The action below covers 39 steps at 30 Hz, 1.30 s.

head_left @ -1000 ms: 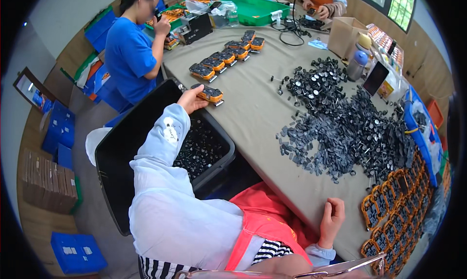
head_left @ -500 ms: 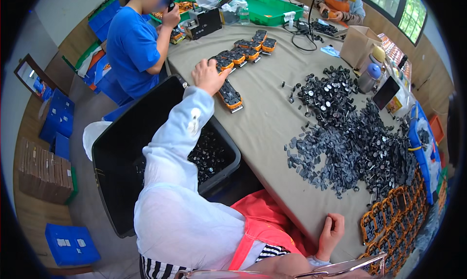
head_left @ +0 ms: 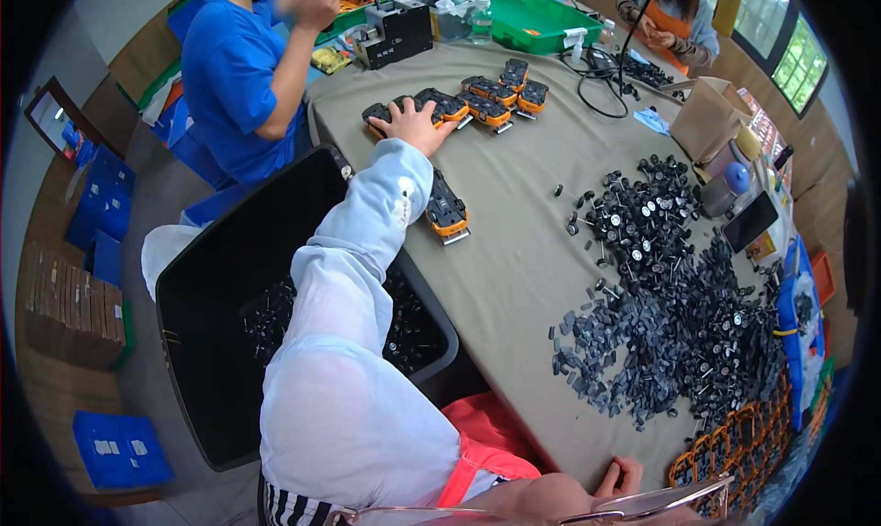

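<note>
My left hand (head_left: 415, 129) reaches across the table with its fingers spread over a black-and-orange toy car body (head_left: 376, 115). The fingertips touch its top, and the thumb stands apart toward the neighbouring toy car body (head_left: 442, 106). Several more such bodies (head_left: 486, 111) lie in a loose cluster to the right of the hand. Nearer me, a single toy car body (head_left: 447, 207) lies beside my left wrist. At the table's near edge my right hand (head_left: 622, 476) rests with its fingers curled; nothing shows in it, and its lower part is hidden behind the glasses frame.
A large black bin (head_left: 174, 329) with small dark parts stands beneath my left arm. Black wheels on axles (head_left: 642, 214) and small grey pieces (head_left: 615, 342) are heaped on the right. Rows of orange-framed bodies (head_left: 734, 457) lie at lower right. Two people work across the table.
My left hand has shifted left and spread wider, and the toy car body under it has moved left, away from the cluster. My right hand stays at the table edge.
</note>
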Available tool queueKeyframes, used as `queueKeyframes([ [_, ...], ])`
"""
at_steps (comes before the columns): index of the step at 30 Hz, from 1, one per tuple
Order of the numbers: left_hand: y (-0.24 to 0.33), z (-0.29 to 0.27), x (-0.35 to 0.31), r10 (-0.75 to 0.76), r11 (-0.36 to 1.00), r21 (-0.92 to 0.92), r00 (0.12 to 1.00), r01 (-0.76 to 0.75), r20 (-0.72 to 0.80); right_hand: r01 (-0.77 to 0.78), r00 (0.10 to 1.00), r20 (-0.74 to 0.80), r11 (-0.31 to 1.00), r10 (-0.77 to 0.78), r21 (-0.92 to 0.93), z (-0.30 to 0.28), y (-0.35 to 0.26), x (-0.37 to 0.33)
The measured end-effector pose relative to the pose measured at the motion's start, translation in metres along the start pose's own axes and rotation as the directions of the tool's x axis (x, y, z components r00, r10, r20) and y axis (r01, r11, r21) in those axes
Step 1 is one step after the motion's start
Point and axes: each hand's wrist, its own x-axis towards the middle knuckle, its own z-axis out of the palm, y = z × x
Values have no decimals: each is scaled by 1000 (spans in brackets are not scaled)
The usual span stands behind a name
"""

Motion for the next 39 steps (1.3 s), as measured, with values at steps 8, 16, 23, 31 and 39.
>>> queueKeyframes([
  [8, -25, 5, 18, 108, 979, -137, 955, -151, -278, 44, 998, 37, 997, -41, -68, 1, -6, 10],
  [16, -27, -25, -175, 553, 790, -261, 828, -555, -89, 30, 998, 62, 994, -23, -103, -9, -27, 15],
  [23, -72, 5, -77, 507, 791, -172, 788, -586, -350, 10, 1000, -17, 996, -12, -84, -3, -51, 9],
  [31, -88, 14, -54, 362, 929, 72, 848, -364, -387, 17, 910, -383, 936, -160, -351, -69, -26, 6],
  [39, 77, -57, -227, 794, 285, -453, 473, -845, -382, -112, 990, -142, 652, 6, -750, -145, 35, 0],
])
